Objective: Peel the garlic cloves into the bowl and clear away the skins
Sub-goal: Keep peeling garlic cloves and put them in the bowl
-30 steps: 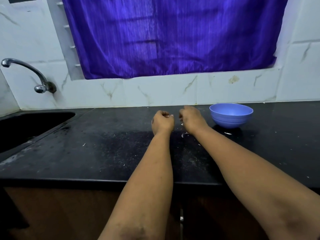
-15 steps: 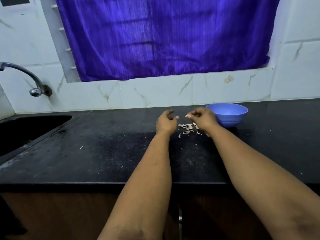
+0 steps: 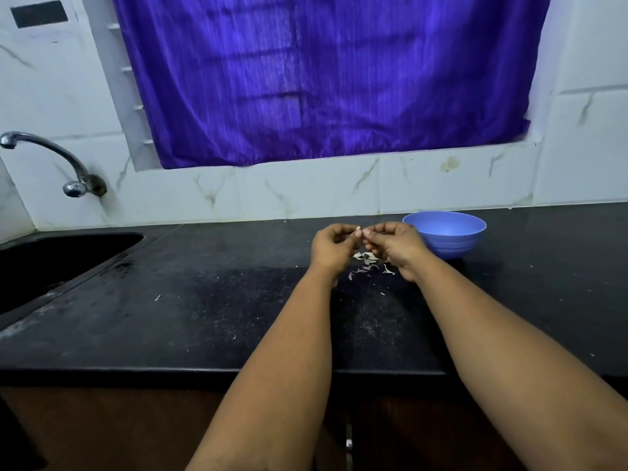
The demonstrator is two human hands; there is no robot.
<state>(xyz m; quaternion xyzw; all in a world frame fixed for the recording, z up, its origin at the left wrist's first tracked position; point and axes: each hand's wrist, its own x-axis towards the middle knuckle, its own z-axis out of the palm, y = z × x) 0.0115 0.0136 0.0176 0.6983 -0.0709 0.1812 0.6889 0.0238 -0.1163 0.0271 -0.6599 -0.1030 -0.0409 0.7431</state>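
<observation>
Blue bowl (image 3: pixel 445 234), can't see inside from here; both hands, left (image 3: pixel 334 248) and right (image 3: pixel 396 246), pinch a garlic clove (image 3: pixel 359 231) above skins (image 3: pixel 368 263) on the counter (image 3: pixel 170 317)

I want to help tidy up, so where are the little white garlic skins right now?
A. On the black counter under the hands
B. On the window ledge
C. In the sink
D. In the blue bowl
A. The garlic skins lie in a small heap on the black counter, just below the left hand and right hand, beside the blue bowl.
</observation>
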